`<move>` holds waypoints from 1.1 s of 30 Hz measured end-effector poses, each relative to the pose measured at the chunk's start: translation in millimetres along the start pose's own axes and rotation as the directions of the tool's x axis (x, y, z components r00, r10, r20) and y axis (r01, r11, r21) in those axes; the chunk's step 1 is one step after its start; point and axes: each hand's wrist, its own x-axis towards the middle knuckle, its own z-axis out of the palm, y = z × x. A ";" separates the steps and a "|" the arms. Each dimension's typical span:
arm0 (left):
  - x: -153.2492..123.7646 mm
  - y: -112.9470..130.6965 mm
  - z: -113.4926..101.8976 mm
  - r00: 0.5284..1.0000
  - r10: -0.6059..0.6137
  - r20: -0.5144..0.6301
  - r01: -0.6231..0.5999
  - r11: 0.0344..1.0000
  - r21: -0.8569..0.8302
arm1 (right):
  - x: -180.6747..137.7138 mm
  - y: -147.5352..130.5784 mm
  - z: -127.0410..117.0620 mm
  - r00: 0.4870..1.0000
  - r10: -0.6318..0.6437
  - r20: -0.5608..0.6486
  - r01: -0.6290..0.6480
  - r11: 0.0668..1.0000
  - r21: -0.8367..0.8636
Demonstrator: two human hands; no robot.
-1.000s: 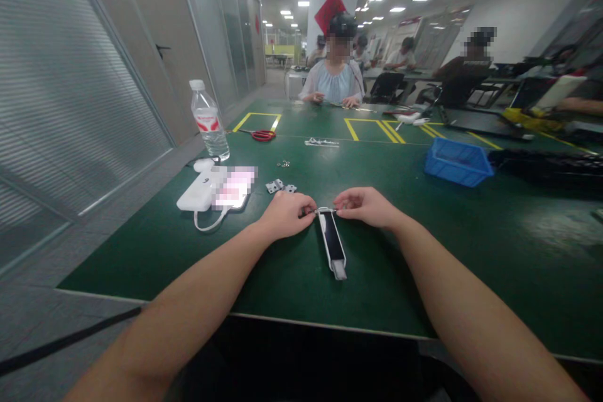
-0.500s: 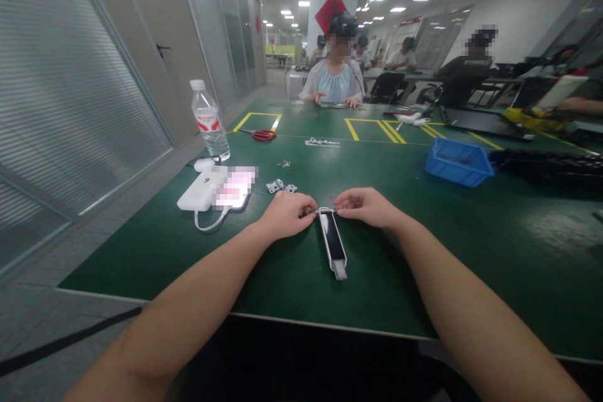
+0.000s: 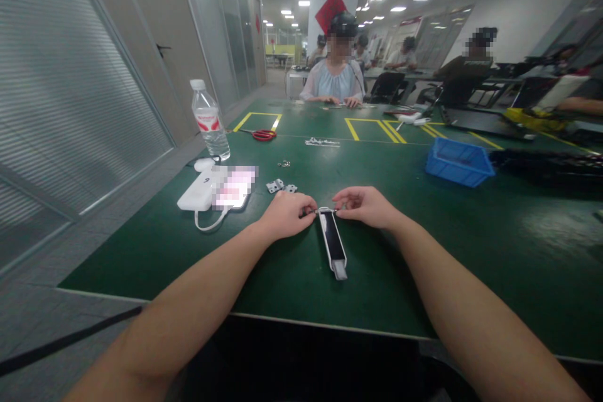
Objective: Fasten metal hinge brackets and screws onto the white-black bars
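A long narrow black-and-white strip part (image 3: 332,241) lies on the green table (image 3: 292,276), pointing toward me. At its far end sits a small metal piece (image 3: 325,210). My left hand (image 3: 284,214) is curled into a pinch on the left side of that metal piece. My right hand (image 3: 365,206) pinches its right side with closed fingers. Both forearms rest low over the table. Two small metal hinges (image 3: 281,187) lie just beyond my left hand.
A white power bank with a cable (image 3: 200,196) and a water bottle (image 3: 209,120) stand at the left. Red scissors (image 3: 262,134) and loose metal parts (image 3: 321,142) lie further back. A blue bin (image 3: 458,162) is at the right. A person (image 3: 335,75) sits across the table.
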 end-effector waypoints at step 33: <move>1.5 -2.1 -0.1 1.000 0.005 0.024 -0.006 1.000 0.020 | -1.9 -2.2 9.5 1.000 -0.018 0.016 0.019 0.999 -0.044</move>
